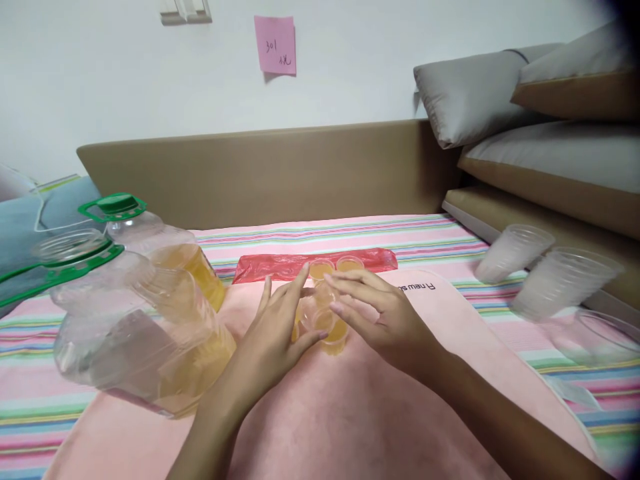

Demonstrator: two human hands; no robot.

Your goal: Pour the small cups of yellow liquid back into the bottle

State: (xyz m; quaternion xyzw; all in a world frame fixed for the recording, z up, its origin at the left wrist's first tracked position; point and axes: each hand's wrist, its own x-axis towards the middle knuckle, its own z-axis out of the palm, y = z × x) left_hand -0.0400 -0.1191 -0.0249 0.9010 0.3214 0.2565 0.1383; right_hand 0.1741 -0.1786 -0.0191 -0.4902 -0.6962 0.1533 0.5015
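Cups: small clear cups w/ yellow-orange liquid (pixel 336 338) stood clustered on pink mat (pixel 300 427), mid-view, btwn the hands; two at back by red plastic (pixel 265 268), others nearer, partly hidden; exact no. unclear.
L hand (pixel 273 327): at L side of cluster, fingers extended & spread, thumb well off index, reaching twd front cups; contact unclear.
R hand (pixel 387 310): at R side, over part of cluster, fingers stretched out, thumb below; couldn't tell if it pinched a cup.
Mat: pink, dark lettering (pixel 420 287) upside down nr far R edge; lay on striped sheet (pixel 440 240).
Bottles: L of hands; front bottle (pixel 125 347) uncapped, green handle, amber liquid low inside; rear bottle (pixel 150 233) w/ green cap, amber liquid too.
Spare cups: R side, two nested stacks, nearer stack (pixel 560 287) & farther stack (pixel 515 253), tilted; clear container (pixel 600 337) just beside.
Back: tan headboard (pixel 270 180); grey cushions (pixel 480 93) piled R; pink note (pixel 276 47) on wall.
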